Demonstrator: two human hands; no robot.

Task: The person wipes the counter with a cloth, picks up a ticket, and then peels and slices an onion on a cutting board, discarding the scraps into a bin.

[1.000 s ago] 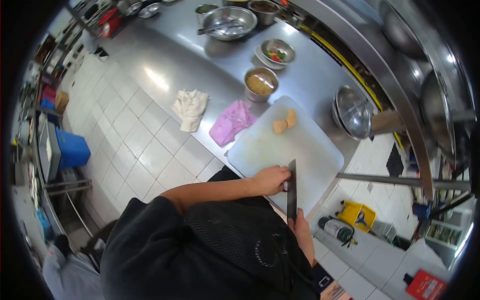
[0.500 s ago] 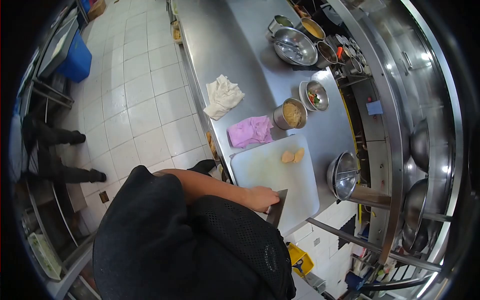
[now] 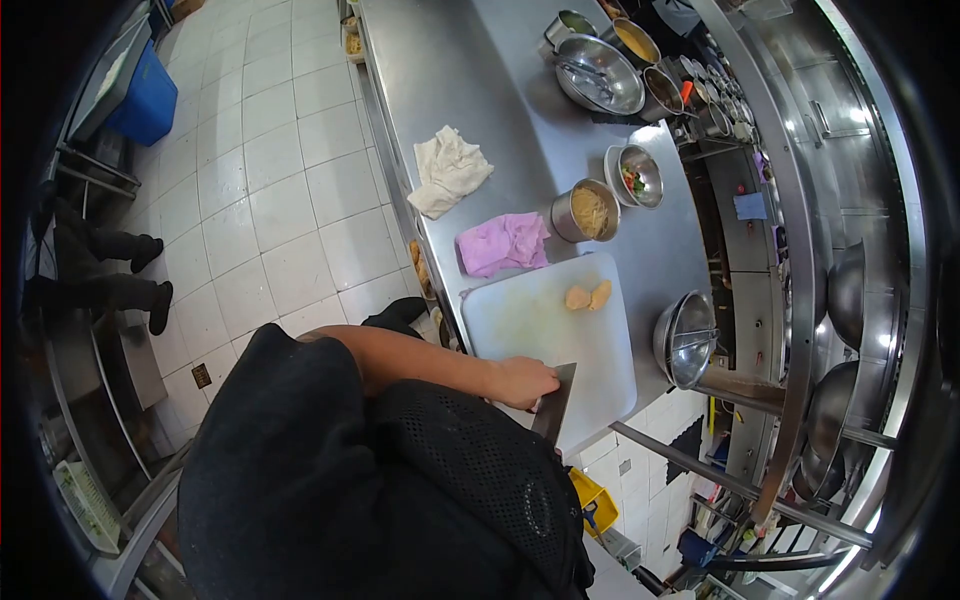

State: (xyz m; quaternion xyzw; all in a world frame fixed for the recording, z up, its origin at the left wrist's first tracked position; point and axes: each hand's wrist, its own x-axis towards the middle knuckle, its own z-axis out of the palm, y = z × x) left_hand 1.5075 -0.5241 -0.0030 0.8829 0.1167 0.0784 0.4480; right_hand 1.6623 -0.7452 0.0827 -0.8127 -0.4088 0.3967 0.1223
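My left hand (image 3: 525, 382) reaches across from the left, palm down with fingers curled, over the near part of a white cutting board (image 3: 600, 370). Its fingertips are against or right beside the wide steel blade of a kitchen knife (image 3: 561, 398); what lies under them is hidden. Black mesh clothing covers the knife's handle end, and my right hand does not show. Two pale tan food pieces (image 3: 588, 296) rest at the board's far side. A folded purple cloth (image 3: 502, 244) is at the board's left edge.
Beyond the board stand a metal pot of pale shreds (image 3: 588, 211), a bowl with chopped vegetables (image 3: 640, 177) and a large steel bowl (image 3: 598, 74). Nested bowls (image 3: 689, 340) sit to the right. A cream cloth (image 3: 449, 172) lies left. Another person's legs (image 3: 110, 270) are across the tiled floor.
The view has shifted slightly, so the counter things sit a little higher in it. My left hand stays beside the blade. The other person's feet have moved.
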